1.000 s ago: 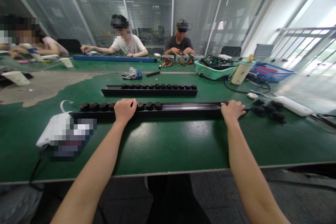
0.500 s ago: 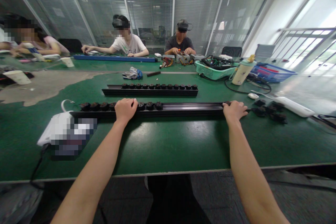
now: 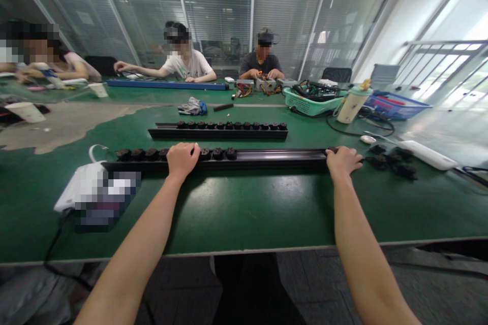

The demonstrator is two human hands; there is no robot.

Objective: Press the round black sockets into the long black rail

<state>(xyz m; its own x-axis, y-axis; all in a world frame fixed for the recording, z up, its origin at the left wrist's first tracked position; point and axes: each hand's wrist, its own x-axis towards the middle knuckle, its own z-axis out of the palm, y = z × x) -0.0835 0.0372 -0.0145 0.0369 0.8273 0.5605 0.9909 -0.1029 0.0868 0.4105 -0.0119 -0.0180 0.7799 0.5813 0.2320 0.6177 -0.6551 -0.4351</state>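
A long black rail (image 3: 282, 162) lies across the green table, with several round black modules (image 3: 217, 153) seated in its left half. Its right half shows a bare metallic channel. My left hand (image 3: 183, 158) is wrapped over the rail among the modules, hiding part of the row. At the rail's right end my right hand (image 3: 343, 160) grips a dark piece, mostly hidden by the fingers. Loose black modules (image 3: 400, 162) lie right of that hand. Behind, a second black rail (image 3: 217, 133) carries a row of similar modules.
A white power box (image 3: 82, 185) and a blurred flat item sit at the left. Further back are a green basket (image 3: 314, 104), a pale bottle (image 3: 353, 104), a blue basket (image 3: 400, 105) and a white power strip (image 3: 429, 155). Several people sit across the table.
My right hand has shifted very slightly to the right at the rail's end. My left hand has stayed in place. A person across the table has moved an arm slightly further left.
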